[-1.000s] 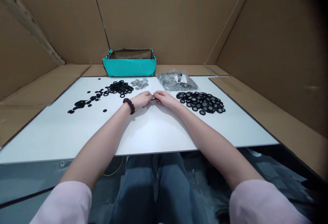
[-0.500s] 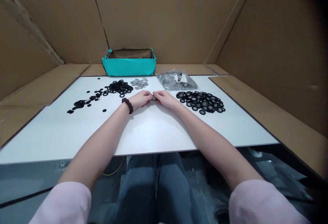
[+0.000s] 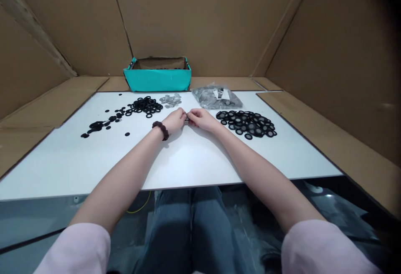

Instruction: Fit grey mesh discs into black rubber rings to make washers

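Left hand (image 3: 176,119) slid rightward; right hand (image 3: 200,119) shares ring (image 3: 187,118).

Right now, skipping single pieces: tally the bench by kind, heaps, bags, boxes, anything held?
Black part heaps: 2, one on the left, one on the right
Grey disc heap: 1
Clear bag of grey parts: 1
Teal box: 1
Small part pinched between left hand and right hand: 1
Total: 6
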`<act>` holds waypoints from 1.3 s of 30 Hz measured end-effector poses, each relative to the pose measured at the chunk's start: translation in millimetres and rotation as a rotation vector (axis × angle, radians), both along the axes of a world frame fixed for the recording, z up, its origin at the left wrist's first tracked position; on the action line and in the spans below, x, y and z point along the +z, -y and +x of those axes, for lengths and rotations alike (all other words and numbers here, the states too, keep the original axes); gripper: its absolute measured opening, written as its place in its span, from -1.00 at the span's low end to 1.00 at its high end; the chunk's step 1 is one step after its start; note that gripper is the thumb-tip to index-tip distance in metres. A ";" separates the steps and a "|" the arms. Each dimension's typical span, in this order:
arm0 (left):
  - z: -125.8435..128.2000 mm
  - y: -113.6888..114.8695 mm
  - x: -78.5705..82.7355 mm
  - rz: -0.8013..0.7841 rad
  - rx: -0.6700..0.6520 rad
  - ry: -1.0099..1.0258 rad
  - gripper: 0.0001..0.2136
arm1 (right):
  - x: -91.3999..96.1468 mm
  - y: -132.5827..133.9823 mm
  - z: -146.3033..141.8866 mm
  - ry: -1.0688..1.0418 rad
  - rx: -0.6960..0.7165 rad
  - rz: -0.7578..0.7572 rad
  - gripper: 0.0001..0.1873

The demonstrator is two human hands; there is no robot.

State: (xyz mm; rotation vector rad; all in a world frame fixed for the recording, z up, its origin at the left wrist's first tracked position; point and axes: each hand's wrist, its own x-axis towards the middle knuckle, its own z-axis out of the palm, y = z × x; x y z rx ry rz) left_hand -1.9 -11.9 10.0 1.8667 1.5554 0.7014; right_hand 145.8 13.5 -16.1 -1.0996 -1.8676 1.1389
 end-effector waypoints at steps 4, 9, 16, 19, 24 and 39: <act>-1.6 0.5 5.1 0.035 0.023 -0.035 -0.80 | 5.0 3.5 1.7 0.031 -0.019 0.114 -0.75; 3.2 3.5 7.4 0.005 0.098 0.054 -0.81 | 9.4 9.2 0.7 0.033 -0.093 0.174 -0.71; 6.4 7.5 12.9 -0.282 0.009 0.219 -0.82 | -0.8 2.8 -5.6 -0.096 -0.137 -0.006 -0.55; 4.1 7.4 13.5 -0.288 -0.044 0.203 -0.81 | -2.2 -0.9 -4.5 -0.116 -0.080 -0.083 -0.54; -0.7 6.9 14.4 -0.198 -0.025 0.132 -0.77 | 1.1 0.2 -2.7 -0.109 -0.028 -0.083 -0.60; -3.1 0.2 6.2 -0.062 0.122 0.150 -0.88 | 6.1 5.0 1.3 -0.008 -0.113 0.203 -0.78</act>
